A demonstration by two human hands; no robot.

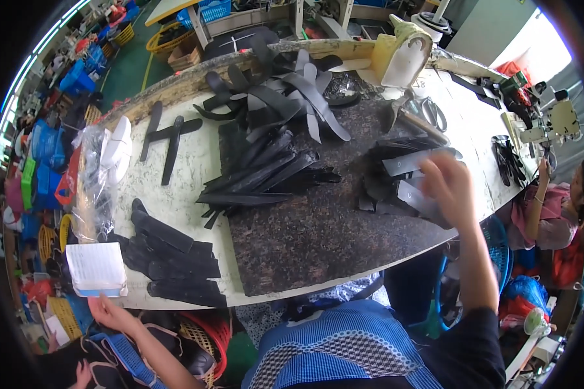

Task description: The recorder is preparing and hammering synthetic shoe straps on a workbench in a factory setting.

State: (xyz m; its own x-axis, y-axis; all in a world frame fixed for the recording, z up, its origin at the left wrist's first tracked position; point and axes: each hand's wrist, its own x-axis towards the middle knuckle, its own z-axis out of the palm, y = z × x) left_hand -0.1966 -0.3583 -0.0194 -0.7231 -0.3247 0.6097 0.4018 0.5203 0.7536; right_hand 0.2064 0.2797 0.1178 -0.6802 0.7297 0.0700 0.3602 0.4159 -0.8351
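My right hand [446,185], smeared by motion, is over a pile of dark strips [405,165] at the right of a dark speckled board [298,243]. Two strips there show grey faces; whether the hand touches them cannot be told. My left hand [110,314] is at the table's near left edge, just below a white paper pad [97,266]. Its fingers are drawn together; what they hold, if anything, is hidden. Black flat pieces [175,249] lie beside the pad. A bundle of black strips [266,172] sits on the board, below a heap of crossed straps [285,94].
A hammer [415,120] and scissors [433,113] lie at the back right, near a yellowish cut-open container [402,55]. White shoe forms [117,149] and clear plastic [92,181] are at left. A co-worker [545,207] sits right, near a sewing machine [555,126]. Another person's hand [83,373] shows lower left.
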